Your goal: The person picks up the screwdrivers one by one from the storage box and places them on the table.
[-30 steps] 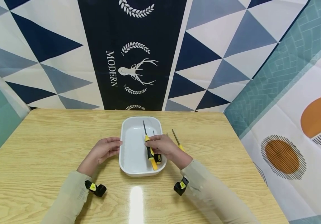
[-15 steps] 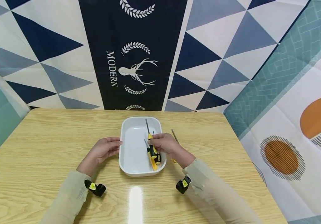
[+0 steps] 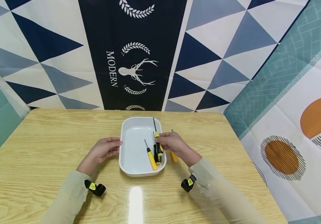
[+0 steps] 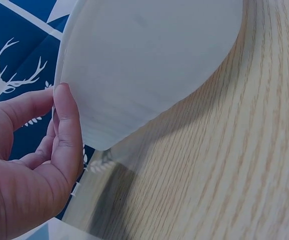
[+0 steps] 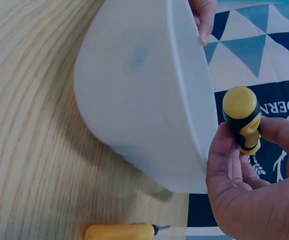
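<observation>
a white tray (image 3: 134, 149) stands on a wood-grain table (image 3: 51, 137). at the tray's left side, the left hand (image 3: 107, 149) pinches the rim, thumb and fingers drawn close together. over the tray's right side, the right hand (image 3: 172, 143) grips a black-and-yellow screwdriver (image 3: 159, 150) by its handle, fingers and thumb curled round it; the shaft points toward the tray's far end. within the tray, toward its right wall, lie a yellow-handled screwdriver (image 3: 152, 160), tip toward the far end, and, beside it, a black-handled screwdriver (image 3: 156, 152), partly hidden. on the table just right of the tray lies a further yellow screwdriver (image 3: 174, 156), partly covered by the right hand in the head view. beyond the tray hangs a patterned cloth (image 3: 133, 34) bearing a deer's head.
</observation>
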`<state>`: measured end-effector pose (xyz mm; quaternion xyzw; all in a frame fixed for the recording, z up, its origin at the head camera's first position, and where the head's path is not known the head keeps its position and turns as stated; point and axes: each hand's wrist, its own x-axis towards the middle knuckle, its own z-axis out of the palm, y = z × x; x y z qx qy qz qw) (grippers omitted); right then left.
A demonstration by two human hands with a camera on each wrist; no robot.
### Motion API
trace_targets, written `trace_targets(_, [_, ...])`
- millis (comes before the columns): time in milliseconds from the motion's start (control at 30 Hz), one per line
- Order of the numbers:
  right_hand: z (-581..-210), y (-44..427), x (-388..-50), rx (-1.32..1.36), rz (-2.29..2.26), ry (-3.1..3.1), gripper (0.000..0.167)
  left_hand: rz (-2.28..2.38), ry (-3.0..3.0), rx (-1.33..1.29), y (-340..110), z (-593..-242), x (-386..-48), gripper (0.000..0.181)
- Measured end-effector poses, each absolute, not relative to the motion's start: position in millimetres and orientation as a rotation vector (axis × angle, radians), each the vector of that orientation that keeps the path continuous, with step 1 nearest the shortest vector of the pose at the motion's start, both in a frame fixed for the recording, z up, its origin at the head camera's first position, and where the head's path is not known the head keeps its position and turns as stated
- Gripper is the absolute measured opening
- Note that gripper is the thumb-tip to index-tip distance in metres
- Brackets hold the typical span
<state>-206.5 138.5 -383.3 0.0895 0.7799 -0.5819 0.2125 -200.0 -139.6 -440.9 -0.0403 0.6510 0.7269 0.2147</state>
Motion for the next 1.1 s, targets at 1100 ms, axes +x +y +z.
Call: trace_targets(1100, [-382,183,-206,0.238,-1.604,2.225,0.055,2.016,1.794,-0.099,-141,-441,-200,0.051])
